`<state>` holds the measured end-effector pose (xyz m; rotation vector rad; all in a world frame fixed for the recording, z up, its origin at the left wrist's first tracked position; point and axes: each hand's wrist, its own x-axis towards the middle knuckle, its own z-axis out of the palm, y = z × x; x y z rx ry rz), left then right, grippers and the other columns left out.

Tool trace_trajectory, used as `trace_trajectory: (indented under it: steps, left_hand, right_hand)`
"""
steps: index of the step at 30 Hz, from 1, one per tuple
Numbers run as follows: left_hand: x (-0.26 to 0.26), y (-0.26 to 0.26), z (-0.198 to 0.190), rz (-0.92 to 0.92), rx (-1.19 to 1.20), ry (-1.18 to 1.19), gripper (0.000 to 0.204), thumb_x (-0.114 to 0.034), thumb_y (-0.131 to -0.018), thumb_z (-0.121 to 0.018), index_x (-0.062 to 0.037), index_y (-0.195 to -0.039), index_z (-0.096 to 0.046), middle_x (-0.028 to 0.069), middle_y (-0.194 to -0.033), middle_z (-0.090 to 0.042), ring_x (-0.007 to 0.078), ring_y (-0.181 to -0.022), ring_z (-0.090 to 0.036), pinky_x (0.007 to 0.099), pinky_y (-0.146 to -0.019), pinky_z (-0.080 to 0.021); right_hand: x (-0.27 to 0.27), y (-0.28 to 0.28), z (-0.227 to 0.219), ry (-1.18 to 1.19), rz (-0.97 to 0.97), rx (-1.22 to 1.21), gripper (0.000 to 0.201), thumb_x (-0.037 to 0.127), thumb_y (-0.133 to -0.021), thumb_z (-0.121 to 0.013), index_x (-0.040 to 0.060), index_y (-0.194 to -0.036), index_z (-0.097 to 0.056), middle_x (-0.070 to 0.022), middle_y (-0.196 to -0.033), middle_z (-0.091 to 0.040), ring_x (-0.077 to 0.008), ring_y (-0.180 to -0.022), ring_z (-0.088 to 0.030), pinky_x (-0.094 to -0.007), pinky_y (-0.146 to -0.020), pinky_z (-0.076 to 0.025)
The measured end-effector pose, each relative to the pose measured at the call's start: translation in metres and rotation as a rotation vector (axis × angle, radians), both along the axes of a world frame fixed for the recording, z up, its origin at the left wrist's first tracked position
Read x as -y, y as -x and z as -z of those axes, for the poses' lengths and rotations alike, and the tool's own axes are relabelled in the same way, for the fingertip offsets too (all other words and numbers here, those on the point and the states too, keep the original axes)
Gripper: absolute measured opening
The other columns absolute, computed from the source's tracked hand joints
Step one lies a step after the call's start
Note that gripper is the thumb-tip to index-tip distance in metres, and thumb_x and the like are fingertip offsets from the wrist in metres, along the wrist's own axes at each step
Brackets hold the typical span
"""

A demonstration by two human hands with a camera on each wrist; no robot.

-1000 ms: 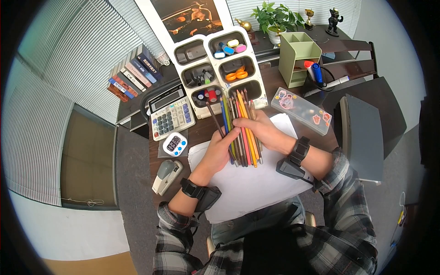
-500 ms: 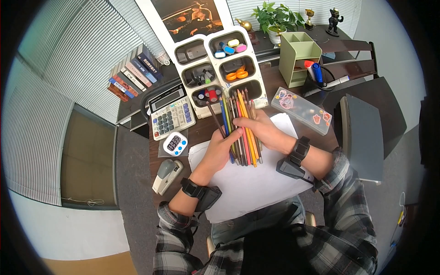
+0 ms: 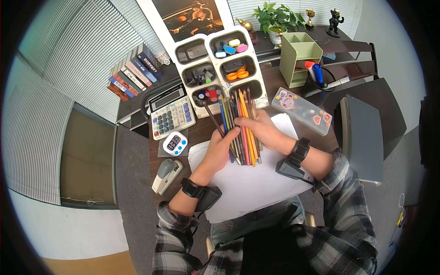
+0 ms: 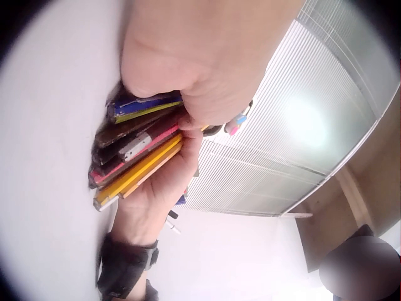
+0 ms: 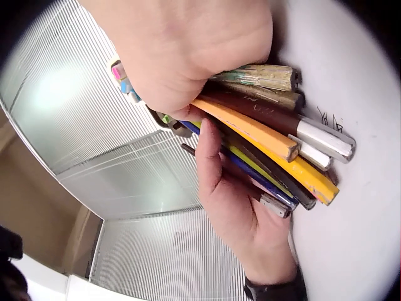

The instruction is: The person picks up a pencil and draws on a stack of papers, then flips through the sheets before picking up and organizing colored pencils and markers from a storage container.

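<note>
Both hands hold a fanned bundle of coloured pencils (image 3: 249,149), pointed ends away from the body, in the middle of the head view. My left hand (image 3: 215,151) grips the bundle's left side, its thumb lying across the pencils. From the other side my right hand (image 3: 266,132) wraps around it, thumb over the top. One dark brown pencil (image 3: 213,118) leans out to the left of the others. In the right wrist view, the blunt ends (image 5: 326,188) sit close over white paper (image 3: 256,192). Most fingers are hidden beneath the bundle.
Beyond the hands stands a white organizer (image 3: 200,113) holding highlighters, orange scissors (image 3: 237,73) and other items. A calculator (image 3: 172,117), timer (image 3: 175,144) and stapler (image 3: 167,177) lie left. A clear pencil box (image 3: 302,110) and green holder (image 3: 293,59) are right.
The dark brown pencil leans slightly further left, and the blunt ends have shifted slightly within the grip. My left thumb moved right over the pencils and back. Both hands stay in place.
</note>
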<state>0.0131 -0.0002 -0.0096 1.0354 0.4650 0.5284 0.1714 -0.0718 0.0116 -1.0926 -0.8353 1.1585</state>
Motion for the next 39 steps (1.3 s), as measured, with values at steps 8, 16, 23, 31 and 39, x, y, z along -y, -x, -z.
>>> trace_trajectory:
  steps: [8, 16, 23, 31, 39]
  left_hand:
    - [0.0013, 0.0005, -0.0052, 0.049, -0.025, -0.039, 0.027, -0.013, -0.101, -0.057, -0.0005, -0.125, -0.055, 0.0038, -0.112, -0.064, 0.0103, -0.098, -0.063, 0.0277, -0.086, -0.052]
    - [0.0005, 0.0019, -0.0053, 0.032, -0.009, -0.012, 0.026, -0.012, -0.102, -0.055, -0.0005, -0.125, -0.054, 0.0043, -0.112, -0.064, 0.0113, -0.099, -0.063, 0.0286, -0.088, -0.053]
    - [-0.0024, 0.0021, -0.0026, 0.031, -0.025, -0.072, 0.028, -0.011, -0.101, -0.058, 0.0004, -0.126, -0.054, 0.0047, -0.113, -0.063, 0.0109, -0.099, -0.062, 0.0282, -0.087, -0.052]
    - [0.0014, 0.0004, -0.01, 0.029, -0.035, -0.091, 0.031, -0.012, -0.099, -0.061, 0.002, -0.126, -0.055, 0.0053, -0.112, -0.063, 0.0109, -0.099, -0.061, 0.0277, -0.088, -0.051]
    - [-0.0001, 0.0004, -0.007, -0.006, -0.044, -0.094, 0.028, -0.01, -0.099, -0.059, 0.0021, -0.124, -0.056, 0.0055, -0.112, -0.064, 0.0106, -0.096, -0.062, 0.0273, -0.086, -0.051]
  right_hand:
    - [0.001, 0.0016, -0.0031, 0.011, 0.006, -0.039, 0.032, 0.014, -0.092, -0.065, -0.0063, -0.116, -0.059, -0.0106, -0.102, -0.068, -0.0138, -0.088, -0.066, -0.0292, -0.079, -0.055]
    - [0.0012, 0.0002, -0.0036, 0.048, 0.003, -0.028, 0.033, 0.015, -0.093, -0.066, -0.0057, -0.118, -0.059, -0.0109, -0.103, -0.068, -0.0142, -0.089, -0.067, -0.0292, -0.081, -0.055]
    - [0.0011, 0.0005, -0.0045, 0.03, -0.017, -0.006, 0.028, 0.015, -0.092, -0.066, -0.0044, -0.112, -0.062, -0.0085, -0.095, -0.069, -0.0127, -0.082, -0.066, -0.0285, -0.075, -0.054]
    - [0.0015, -0.0014, -0.0038, 0.016, -0.06, 0.012, 0.033, 0.02, -0.095, -0.063, -0.0063, -0.115, -0.062, -0.0093, -0.098, -0.068, -0.0113, -0.085, -0.066, -0.0265, -0.077, -0.054]
    - [-0.0001, 0.0015, -0.0042, -0.004, -0.06, -0.007, 0.031, 0.02, -0.096, -0.064, -0.0023, -0.118, -0.061, -0.0071, -0.099, -0.069, -0.0113, -0.088, -0.065, -0.0281, -0.079, -0.054]
